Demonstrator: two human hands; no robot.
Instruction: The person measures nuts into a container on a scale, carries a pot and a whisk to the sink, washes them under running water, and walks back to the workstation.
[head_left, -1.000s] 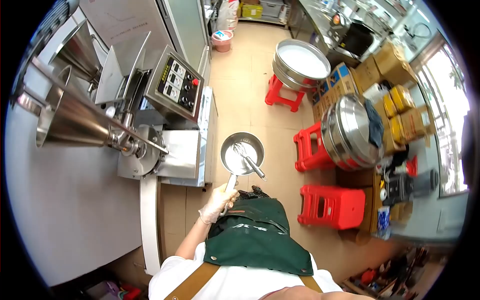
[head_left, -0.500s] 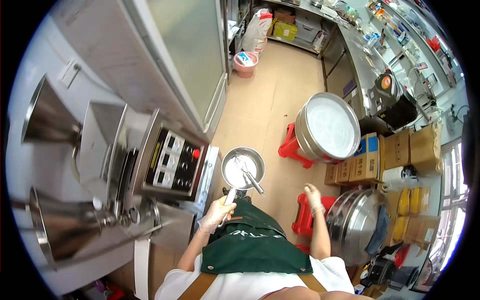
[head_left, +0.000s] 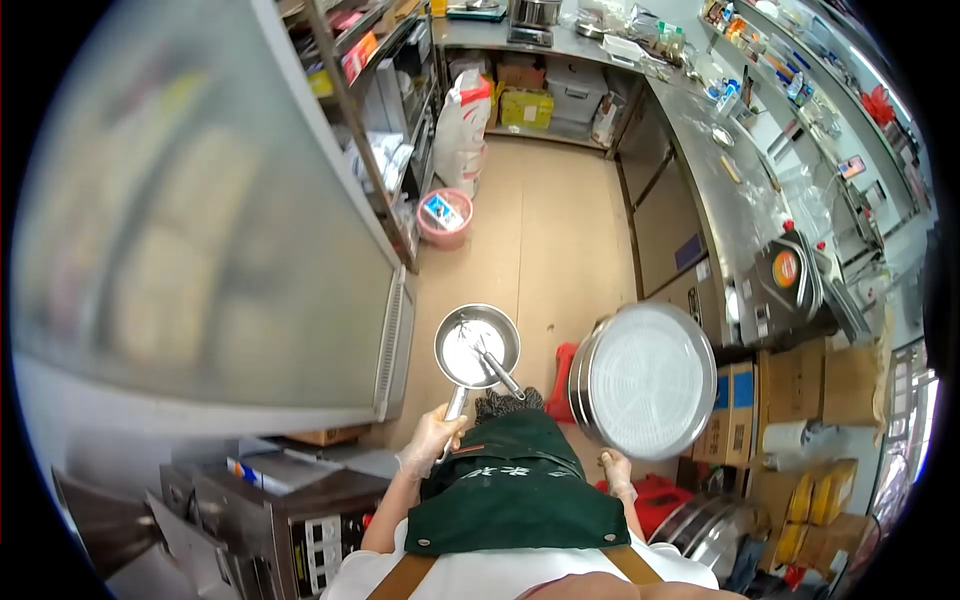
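My left hand [head_left: 432,437], in a clear glove, is closed around the handle of a metal saucepan [head_left: 441,350]. The pan is held level in front of my apron. Inside it lies a wire whisk [head_left: 498,372], its handle leaning over the pan's right rim; white stuff or glare covers the bottom. My right hand [head_left: 617,470], also gloved, hangs low at my right side with its fingers curled in and nothing visible in them. It is just below the left edge of a round metal steamer [head_left: 652,380] with a pale perforated base, apart from it as far as I can see.
Tiled floor [head_left: 560,220] runs ahead between a shelf rack and a steel counter [head_left: 735,200]. A pink bucket [head_left: 445,232] and a white sack [head_left: 463,140] stand left. A frosted-door cabinet [head_left: 200,230] is close on my left. Red stools and cardboard boxes [head_left: 730,420] stand right.
I have moved forward along the aisle: the machine with funnels has dropped behind left, and the steamer is now beside me. My left hand still holds the saucepan; my right hand has swung back.
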